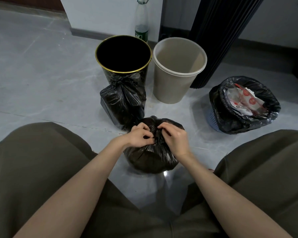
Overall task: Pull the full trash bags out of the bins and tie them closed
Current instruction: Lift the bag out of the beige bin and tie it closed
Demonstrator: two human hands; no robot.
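- My left hand (138, 136) and right hand (175, 137) both pinch the gathered neck of the black bag (150, 158).
- A tied bag (123, 103) sits beside the black bin (123, 55).

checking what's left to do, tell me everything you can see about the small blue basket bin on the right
The blue basket bin is a small plastic bin with a perforated lattice wall, standing on the grey floor right of the beige bin. A glossy black liner is folded over its rim, hiding most of it. The liner is open and untied, holding white wrappers with red print. Neither hand touches it.
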